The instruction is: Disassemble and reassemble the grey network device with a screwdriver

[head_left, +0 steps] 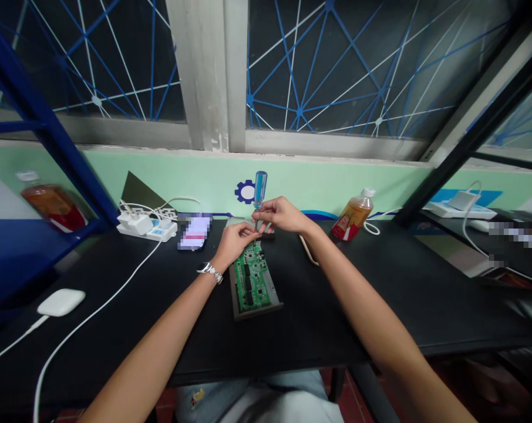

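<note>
A green circuit board (257,276) sits in a grey metal tray (259,313) on the black desk before me. Above its far end stands a screwdriver (261,187) with a clear blue handle, upright, its shaft pointing down at the board. My right hand (278,212) has its fingers closed around the shaft just under the handle. Lower down, my left hand (237,238) pinches near the shaft's lower end, over the board's far edge. Whether it grips the shaft or something small there is hidden by the fingers. A silver watch is on my left wrist.
A white power strip (154,230) with plugs and a lit phone (195,231) lie at the back left. A white charger case (61,302) and cables stretch along the left. A drink bottle (354,214) stands back right. Shelf posts rise on both sides.
</note>
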`<state>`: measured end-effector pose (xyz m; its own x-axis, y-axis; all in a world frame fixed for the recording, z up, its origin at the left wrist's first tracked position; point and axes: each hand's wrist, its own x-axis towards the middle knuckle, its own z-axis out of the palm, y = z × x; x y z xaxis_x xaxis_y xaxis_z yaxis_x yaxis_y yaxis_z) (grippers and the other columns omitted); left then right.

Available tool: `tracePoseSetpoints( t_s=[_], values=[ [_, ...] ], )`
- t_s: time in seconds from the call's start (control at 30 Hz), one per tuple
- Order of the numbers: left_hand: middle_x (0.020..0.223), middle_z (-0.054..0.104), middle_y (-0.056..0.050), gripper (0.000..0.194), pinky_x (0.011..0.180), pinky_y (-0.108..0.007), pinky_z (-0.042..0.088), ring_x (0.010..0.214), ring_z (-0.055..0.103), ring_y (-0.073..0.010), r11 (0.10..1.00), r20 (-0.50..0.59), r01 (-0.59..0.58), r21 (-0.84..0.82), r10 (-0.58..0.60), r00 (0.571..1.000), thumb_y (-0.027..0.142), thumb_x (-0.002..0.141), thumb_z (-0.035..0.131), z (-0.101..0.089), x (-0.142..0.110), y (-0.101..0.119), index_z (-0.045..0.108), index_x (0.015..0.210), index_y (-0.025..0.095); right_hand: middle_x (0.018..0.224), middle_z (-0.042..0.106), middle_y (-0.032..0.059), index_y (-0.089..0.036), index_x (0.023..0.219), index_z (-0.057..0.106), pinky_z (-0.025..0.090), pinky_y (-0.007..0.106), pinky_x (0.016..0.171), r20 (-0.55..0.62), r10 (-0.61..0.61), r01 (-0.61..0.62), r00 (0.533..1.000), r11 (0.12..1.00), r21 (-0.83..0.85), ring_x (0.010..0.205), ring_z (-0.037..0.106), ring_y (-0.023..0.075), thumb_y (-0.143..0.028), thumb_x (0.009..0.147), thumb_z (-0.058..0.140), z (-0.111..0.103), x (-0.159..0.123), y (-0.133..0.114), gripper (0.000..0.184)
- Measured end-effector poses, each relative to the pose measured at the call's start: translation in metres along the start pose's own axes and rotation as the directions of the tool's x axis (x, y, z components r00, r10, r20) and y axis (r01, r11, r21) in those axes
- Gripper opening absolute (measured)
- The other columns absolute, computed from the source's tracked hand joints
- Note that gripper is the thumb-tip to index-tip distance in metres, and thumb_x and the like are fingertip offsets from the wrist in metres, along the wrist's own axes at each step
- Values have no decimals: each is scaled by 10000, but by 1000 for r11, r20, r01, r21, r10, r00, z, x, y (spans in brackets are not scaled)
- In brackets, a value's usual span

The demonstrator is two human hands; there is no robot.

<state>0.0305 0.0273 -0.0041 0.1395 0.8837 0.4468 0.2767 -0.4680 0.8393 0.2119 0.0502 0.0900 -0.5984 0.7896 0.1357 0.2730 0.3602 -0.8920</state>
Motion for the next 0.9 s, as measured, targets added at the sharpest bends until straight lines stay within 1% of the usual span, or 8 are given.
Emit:
tracePoseSetpoints(
  t_s=[0.13, 0.2, 0.33, 0.4, 0.53, 0.67, 0.77, 0.9],
  values=[
    [814, 753, -64, 224, 702, -297, 539, 751, 704, -206, 999, 13, -41, -17, 41, 999, 361, 810, 734, 2, 2, -1, 713, 879, 149, 883, 745, 94, -118, 963, 675, 566, 213, 480, 20, 14, -14, 1000, 1000, 19, 609, 723, 154, -347, 884, 656, 2, -2, -2, 243],
    [841, 757, -68, 215, 721, -303, 544, 775, 712, -212, 999, 22, -43, -30, 44, 999, 342, 824, 716, 4, 3, -3, 709, 912, 146, 901, 740, 96, -120, 1010, 655, 567, 214, 489, 29, 13, -13, 1000, 999, 30, 607, 720, 148, -323, 902, 632, 5, -2, -2, 231],
    [875, 769, -88, 207, 787, -337, 562, 837, 728, -239, 995, 66, -6, -95, 12, 998, 341, 821, 713, 8, 4, -6, 704, 841, 135, 806, 719, 59, -122, 971, 640, 567, 208, 523, 48, -13, 12, 999, 999, 37, 616, 707, 136, -282, 905, 623, 12, -1, -2, 175],
    [898, 773, -95, 236, 816, -364, 572, 860, 734, -251, 986, 99, 30, -164, -14, 995, 367, 817, 719, 8, 4, -7, 704, 838, 132, 738, 705, 41, -123, 923, 643, 566, 216, 525, 21, -15, 14, 1000, 999, 32, 610, 698, 139, -285, 887, 644, 14, 0, 0, 166],
    [956, 774, -96, 274, 867, -393, 573, 914, 732, -258, 979, 168, 57, -197, -23, 985, 392, 819, 725, 1, 2, -5, 729, 925, 140, 728, 708, 38, -123, 877, 658, 550, 215, 503, -82, -28, 27, 996, 1000, -12, 608, 694, 144, -270, 836, 696, 9, 2, 6, 157],
    [1031, 772, -103, 285, 912, -390, 562, 966, 725, -244, 976, 230, 73, -204, -25, 973, 365, 853, 696, -10, 0, -2, 746, 1033, 149, 774, 729, 54, -124, 908, 668, 544, 202, 509, -61, 0, 0, 998, 1000, -1, 638, 714, 149, -252, 846, 676, 4, 1, 7, 143],
    [1035, 773, -103, 277, 914, -385, 561, 961, 728, -245, 983, 206, 53, -173, -17, 978, 363, 864, 684, -15, 0, -4, 754, 1031, 154, 902, 751, 84, -126, 954, 657, 532, 189, 499, -23, 4, -4, 1000, 1000, 13, 649, 720, 139, -242, 876, 636, 3, 0, 5, 141],
    [986, 776, -111, 266, 861, -377, 572, 930, 734, -258, 994, 140, 13, -106, 2, 990, 374, 858, 688, -14, 0, -8, 754, 988, 152, 1029, 736, 105, -127, 1014, 636, 541, 190, 500, 3, 5, -5, 1000, 1000, 19, 657, 718, 129, -235, 905, 592, 6, -3, 1, 160]
  ],
)
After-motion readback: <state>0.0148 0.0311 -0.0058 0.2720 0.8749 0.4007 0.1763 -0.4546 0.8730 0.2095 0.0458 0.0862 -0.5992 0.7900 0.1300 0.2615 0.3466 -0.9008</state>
